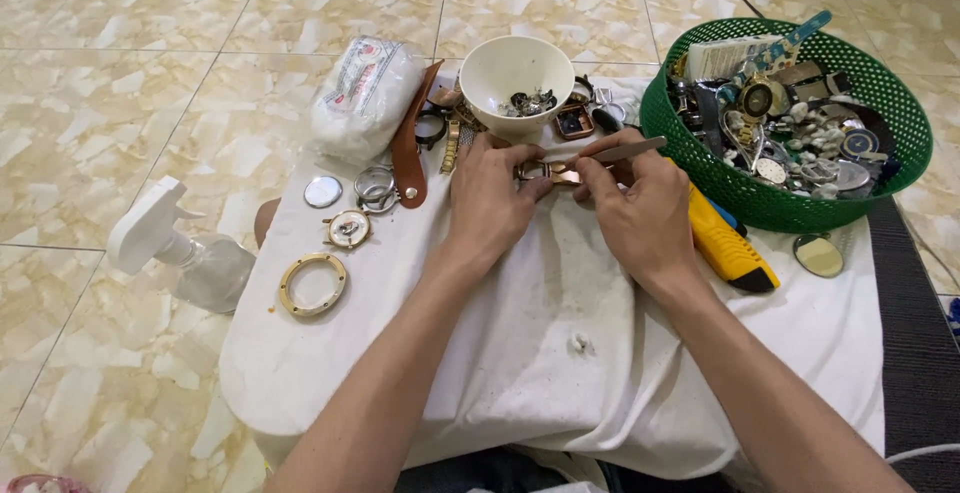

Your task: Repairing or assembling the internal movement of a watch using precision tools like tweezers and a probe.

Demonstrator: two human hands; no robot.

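Both forearms reach to a small gold watch part [540, 170], pinched in the left hand [487, 203] grip, while the right hand [640, 215] grip clamps tweezers [625, 150] beside it; loose rings [313, 284] lie apart left, work seems unfinished.

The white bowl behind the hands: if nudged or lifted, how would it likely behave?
The white bowl looks rigid and smooth, so probably slick to pinch by the rim. It holds only a few small metal parts, so likely light. Its base seems narrow and rests on soft white cloth, so a sideways push from the left hand might tip it rather than slide it.
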